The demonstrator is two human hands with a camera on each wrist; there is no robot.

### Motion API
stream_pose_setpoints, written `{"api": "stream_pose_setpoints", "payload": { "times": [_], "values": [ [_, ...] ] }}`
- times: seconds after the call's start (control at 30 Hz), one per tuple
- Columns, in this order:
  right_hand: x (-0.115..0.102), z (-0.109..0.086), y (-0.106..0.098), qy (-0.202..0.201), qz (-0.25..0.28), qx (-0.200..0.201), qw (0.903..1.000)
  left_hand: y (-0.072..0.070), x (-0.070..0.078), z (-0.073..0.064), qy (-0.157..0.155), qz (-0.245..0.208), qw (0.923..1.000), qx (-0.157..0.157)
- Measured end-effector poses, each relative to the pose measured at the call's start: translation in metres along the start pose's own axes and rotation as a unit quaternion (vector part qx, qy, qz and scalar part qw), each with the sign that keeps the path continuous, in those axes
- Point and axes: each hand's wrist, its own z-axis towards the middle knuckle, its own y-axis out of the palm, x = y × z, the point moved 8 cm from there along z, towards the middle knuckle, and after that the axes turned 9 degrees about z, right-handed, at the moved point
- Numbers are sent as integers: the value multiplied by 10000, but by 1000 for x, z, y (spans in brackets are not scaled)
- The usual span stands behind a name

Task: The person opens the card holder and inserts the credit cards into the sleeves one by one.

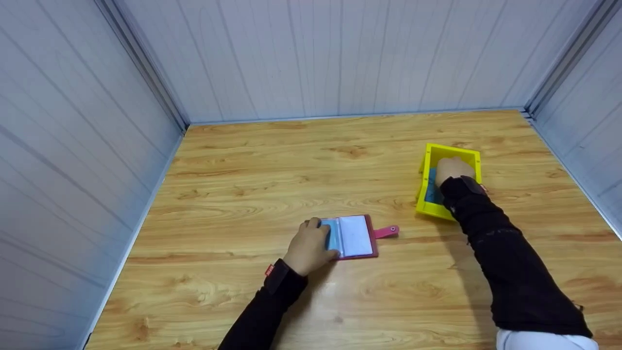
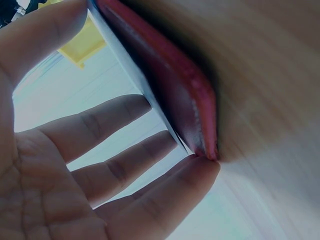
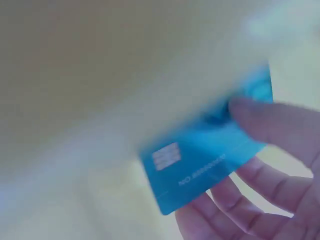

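A small red card holder (image 1: 374,243) lies opened out on the table, with clear sleeves inside and a pink snap strap (image 1: 387,232) pointing right. My left hand (image 1: 307,248) holds its left part, thumb toward the near side and fingers at the edge. In the left wrist view, fingertips (image 2: 207,167) touch the red cover's edge. My right hand (image 1: 454,171) reaches down into a yellow box (image 1: 435,210). The right wrist view shows it pinching a blue bank card (image 3: 200,170) with a chip, thumb on top and fingers beneath. A blurred pale shape hides part of that card.
Blue shows inside the yellow box, left of the right hand. The wood-grain table (image 1: 243,165) is bounded by white panel walls (image 1: 311,58) at the back, left and right. The box stands on the table's right side, beyond the holder.
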Motion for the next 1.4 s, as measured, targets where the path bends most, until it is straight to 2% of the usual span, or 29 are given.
{"api": "stream_pose_setpoints", "payload": {
  "times": [0.17,0.37,0.6,0.7,0.83,1.0,1.1,1.27,1.4],
  "values": [
    [-2,-1,-5,219,65,-62,9997,0,0,-1,4,-42,10000,-2],
    [-6,-12,-21,51,353,-14,9994,-1,0,-1,17,-62,10000,35],
    [-16,-29,-55,-132,695,733,9948,-4,1,-1,53,-150,9998,88],
    [-24,-38,-67,-342,994,1056,9888,-4,1,-1,59,-197,9997,92],
    [-39,-51,-72,-790,1465,1173,9791,-3,1,-2,80,-222,9997,71],
    [-64,-61,-65,-1317,2440,796,9575,-1,1,-2,83,-321,9994,-32],
    [-76,-64,-56,-1484,3056,424,9396,0,1,-1,93,-314,9995,-38],
    [-90,-64,-30,-1438,4020,-271,9039,0,2,-1,105,-276,9996,-27],
    [-96,-64,-7,-1220,4574,-656,8784,1,2,-1,133,-277,9995,-31]
  ]
}}
